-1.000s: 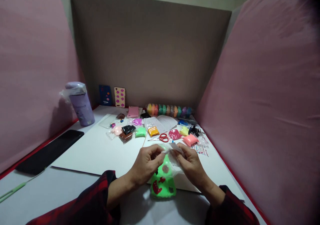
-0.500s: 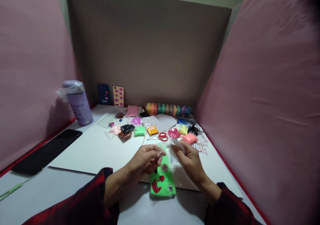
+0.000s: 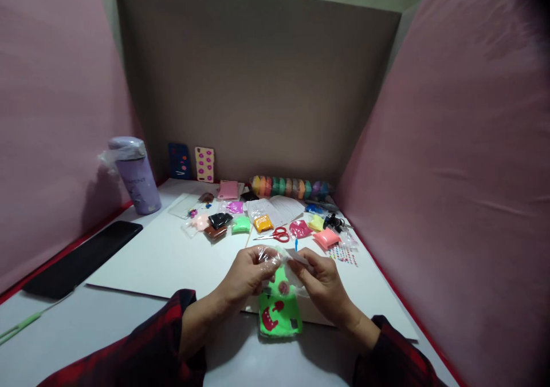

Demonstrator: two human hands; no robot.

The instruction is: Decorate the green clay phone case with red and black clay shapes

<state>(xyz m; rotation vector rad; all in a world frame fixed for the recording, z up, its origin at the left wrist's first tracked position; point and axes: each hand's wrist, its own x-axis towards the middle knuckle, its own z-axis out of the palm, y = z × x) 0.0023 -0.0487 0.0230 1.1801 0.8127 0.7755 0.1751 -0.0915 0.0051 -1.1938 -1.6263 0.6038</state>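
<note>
Both my hands meet just above a bright green phone case (image 3: 279,312) with red clay shapes on it, lying on the white table. My left hand (image 3: 247,273) and my right hand (image 3: 322,281) are closed in a pinch on the two ends of a small clear plastic packet (image 3: 281,256) held between them. What the packet contains is too small to make out.
Small bags of coloured clay (image 3: 240,224), red scissors (image 3: 279,236), a pink packet (image 3: 326,237), a sticker sheet (image 3: 341,253) and a row of clay tubs (image 3: 290,188) lie beyond my hands. A purple tumbler (image 3: 135,175) and a black phone (image 3: 81,258) are at the left. Padded panels enclose the desk.
My hands, apart half a second ago with the left one loosely spread, have come back together on the clear packet above the green case.
</note>
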